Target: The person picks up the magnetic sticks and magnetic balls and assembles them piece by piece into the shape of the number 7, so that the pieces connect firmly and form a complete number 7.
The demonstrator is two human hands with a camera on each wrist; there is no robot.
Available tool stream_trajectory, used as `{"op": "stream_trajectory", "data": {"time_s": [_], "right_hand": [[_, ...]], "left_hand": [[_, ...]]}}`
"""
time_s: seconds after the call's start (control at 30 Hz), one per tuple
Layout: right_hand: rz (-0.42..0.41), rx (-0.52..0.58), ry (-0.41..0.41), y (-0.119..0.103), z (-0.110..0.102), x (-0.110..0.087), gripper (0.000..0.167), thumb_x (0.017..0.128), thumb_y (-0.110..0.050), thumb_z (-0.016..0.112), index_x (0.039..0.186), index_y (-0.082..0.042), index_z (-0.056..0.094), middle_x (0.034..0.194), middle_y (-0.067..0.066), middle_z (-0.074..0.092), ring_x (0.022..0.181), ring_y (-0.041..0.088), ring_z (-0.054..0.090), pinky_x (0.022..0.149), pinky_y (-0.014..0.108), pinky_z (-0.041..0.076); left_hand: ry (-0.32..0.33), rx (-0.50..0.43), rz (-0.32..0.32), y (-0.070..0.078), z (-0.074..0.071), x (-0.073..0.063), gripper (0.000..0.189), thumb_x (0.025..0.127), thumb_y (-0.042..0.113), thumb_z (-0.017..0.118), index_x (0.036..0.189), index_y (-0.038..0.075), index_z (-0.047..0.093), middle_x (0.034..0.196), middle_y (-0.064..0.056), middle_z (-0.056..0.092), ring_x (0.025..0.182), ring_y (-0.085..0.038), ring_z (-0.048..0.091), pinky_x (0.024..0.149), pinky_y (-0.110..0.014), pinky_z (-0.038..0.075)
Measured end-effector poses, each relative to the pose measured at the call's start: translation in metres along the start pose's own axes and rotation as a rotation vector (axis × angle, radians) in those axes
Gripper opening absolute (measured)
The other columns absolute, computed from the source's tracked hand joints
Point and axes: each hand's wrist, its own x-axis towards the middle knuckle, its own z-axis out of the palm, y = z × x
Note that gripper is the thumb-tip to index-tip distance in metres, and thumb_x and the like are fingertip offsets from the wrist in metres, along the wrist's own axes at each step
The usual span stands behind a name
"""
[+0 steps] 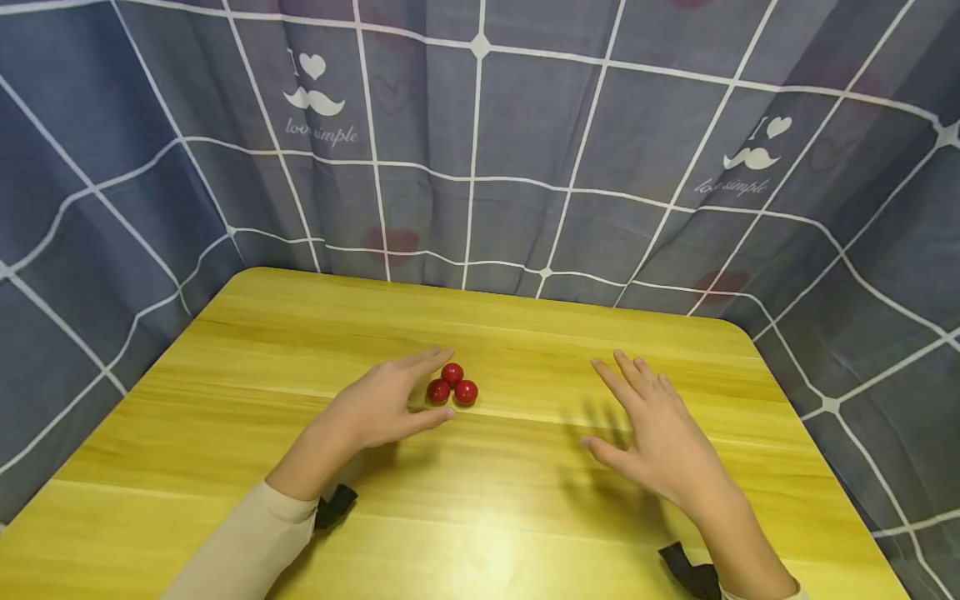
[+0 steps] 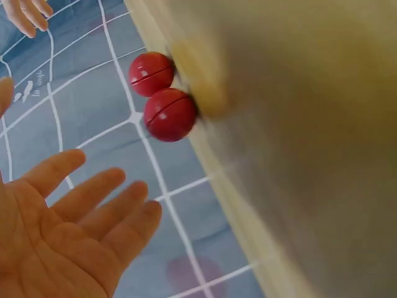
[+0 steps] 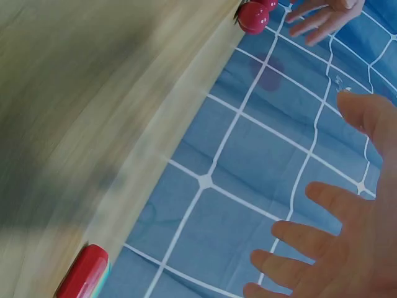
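Three glossy red balls (image 1: 452,384) sit close together in a small triangle on the table. In the left wrist view two red balls (image 2: 170,115) show, each with a dark seam line across it. Just left of the group is my left hand (image 1: 386,404), its fingers stretched forward and the thumb spread apart below them, holding nothing. The left palm (image 2: 53,248) faces the camera in its wrist view. Well to the right, my right hand (image 1: 660,429) hovers over the table with fingers spread, casting a shadow on the wood, and nothing is in it.
The yellow wood-grain table (image 1: 480,492) has rounded far corners. A grey-blue curtain (image 1: 525,125) with white grid lines surrounds its back and sides. In the right wrist view, a red object (image 3: 84,273) with a teal edge lies at lower left; its kind is unclear.
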Motion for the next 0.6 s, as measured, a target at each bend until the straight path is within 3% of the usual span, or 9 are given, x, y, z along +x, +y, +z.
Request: {"op": "stream_trajectory", "data": {"time_s": [0.17, 0.33, 0.5, 0.6], "right_hand": [[0.013, 0.003, 0.010, 0.005, 0.000, 0.001, 0.089, 0.082, -0.059, 0.069, 0.152, -0.019, 0.033, 0.153, 0.018, 0.032, 0.138, 0.044, 0.028, 0.108, 0.061, 0.024], [0.020, 0.013, 0.003, 0.011, 0.000, 0.001, 0.084, 0.083, -0.052, 0.072, 0.149, -0.011, 0.038, 0.149, 0.021, 0.037, 0.136, 0.045, 0.031, 0.109, 0.061, 0.023], [0.025, 0.039, -0.001, 0.019, 0.003, -0.002, 0.078, 0.085, -0.045, 0.073, 0.145, -0.006, 0.042, 0.145, 0.023, 0.041, 0.134, 0.047, 0.033, 0.109, 0.060, 0.024], [0.036, 0.061, -0.006, 0.025, 0.005, -0.005, 0.074, 0.086, -0.040, 0.073, 0.144, -0.005, 0.043, 0.144, 0.025, 0.042, 0.133, 0.048, 0.034, 0.107, 0.061, 0.026]], "left_hand": [[-0.037, -0.075, 0.045, -0.008, 0.009, 0.004, 0.065, 0.093, 0.046, 0.062, 0.140, 0.003, 0.051, 0.136, -0.009, 0.056, 0.120, -0.022, 0.056, 0.101, -0.040, 0.043], [-0.068, -0.109, 0.058, -0.011, 0.013, 0.007, 0.053, 0.093, 0.034, 0.065, 0.135, 0.002, 0.056, 0.121, -0.009, 0.066, 0.097, -0.018, 0.064, 0.088, -0.036, 0.050], [-0.062, -0.083, 0.089, -0.012, 0.016, 0.010, 0.033, 0.091, 0.027, 0.069, 0.115, 0.004, 0.068, 0.091, 0.002, 0.066, 0.072, -0.012, 0.057, 0.069, -0.028, 0.049], [-0.068, -0.066, 0.102, -0.012, 0.018, 0.011, 0.025, 0.088, 0.024, 0.072, 0.107, 0.007, 0.071, 0.089, 0.003, 0.066, 0.071, -0.014, 0.056, 0.067, -0.026, 0.047]]}}
